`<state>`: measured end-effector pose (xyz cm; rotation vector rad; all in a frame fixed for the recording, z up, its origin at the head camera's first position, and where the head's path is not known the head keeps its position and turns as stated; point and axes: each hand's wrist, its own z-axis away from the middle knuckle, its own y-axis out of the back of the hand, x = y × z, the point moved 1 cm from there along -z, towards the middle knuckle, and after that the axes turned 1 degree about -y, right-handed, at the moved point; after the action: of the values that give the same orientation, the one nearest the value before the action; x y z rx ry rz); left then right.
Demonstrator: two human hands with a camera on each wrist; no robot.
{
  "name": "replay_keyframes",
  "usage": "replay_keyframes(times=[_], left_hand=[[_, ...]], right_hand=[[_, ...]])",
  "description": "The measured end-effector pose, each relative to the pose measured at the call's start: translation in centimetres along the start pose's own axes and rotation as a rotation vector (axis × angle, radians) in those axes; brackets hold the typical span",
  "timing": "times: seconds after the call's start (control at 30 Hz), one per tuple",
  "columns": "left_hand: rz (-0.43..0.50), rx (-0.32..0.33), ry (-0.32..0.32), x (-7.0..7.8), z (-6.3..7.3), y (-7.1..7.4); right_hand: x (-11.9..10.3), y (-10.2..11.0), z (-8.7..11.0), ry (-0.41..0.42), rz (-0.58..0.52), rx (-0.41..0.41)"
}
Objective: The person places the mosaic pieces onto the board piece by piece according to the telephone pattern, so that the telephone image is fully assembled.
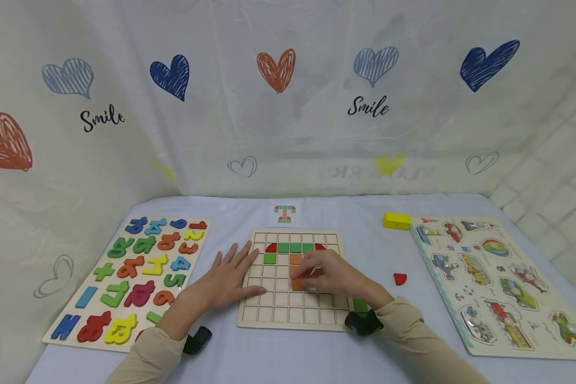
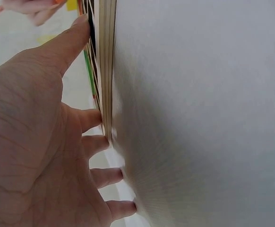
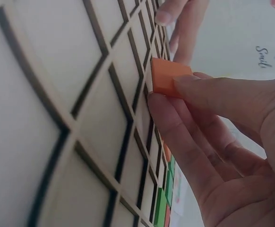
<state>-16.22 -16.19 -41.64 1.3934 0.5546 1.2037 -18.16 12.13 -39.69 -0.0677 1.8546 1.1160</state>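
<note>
In the head view, a wooden grid board (image 1: pixel 288 316) lies in the middle of the table. My right hand (image 1: pixel 333 273) pinches an orange square tile (image 3: pixel 166 79) between thumb and fingers, close over the board's middle column. My left hand (image 1: pixel 223 280) rests with spread fingers on the board's left edge; its thumb reaches onto the grid and other fingertips touch the cloth. Along the upper part of the grid sit green square tiles (image 1: pixel 295 247), with a red rounded tile (image 1: pixel 271 247) at the left end. Another orange tile (image 1: pixel 295 258) lies below the green row.
A pattern card (image 1: pixel 285 214) lies behind the board. At left is a number puzzle board (image 1: pixel 53 337), at right a picture puzzle board (image 1: pixel 485 298). A yellow block (image 1: pixel 397 220), a red piece (image 1: pixel 400 279) and a green piece (image 1: pixel 360 305) lie right of the grid board.
</note>
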Motion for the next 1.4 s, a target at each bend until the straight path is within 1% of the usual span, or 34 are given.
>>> replay_keyframes(times=[0.37,0.7,0.87,1.1,1.4], left_hand=[[0.001,-0.014,0.002,0.0,0.0,0.0],[-0.006,-0.007,0.005,-0.2,-0.1,-0.2],[0.003,-0.002,-0.001,-0.1,0.0,0.0],[0.010,0.002,-0.009,-0.1,0.0,0.0],[0.007,0.005,-0.011,-0.1,0.0,0.0]], right_hand=[[0.2,-0.8,0.1,-0.005,-0.005,0.035],[0.0,-0.9,-0.1,-0.013,0.032,0.027],[-0.2,-0.9,-0.2,-0.037,0.042,0.020],[-0.4,-0.9,-0.3,-0.004,0.093,-0.008],[-0.8,-1.1,-0.4,0.010,0.197,-0.024]])
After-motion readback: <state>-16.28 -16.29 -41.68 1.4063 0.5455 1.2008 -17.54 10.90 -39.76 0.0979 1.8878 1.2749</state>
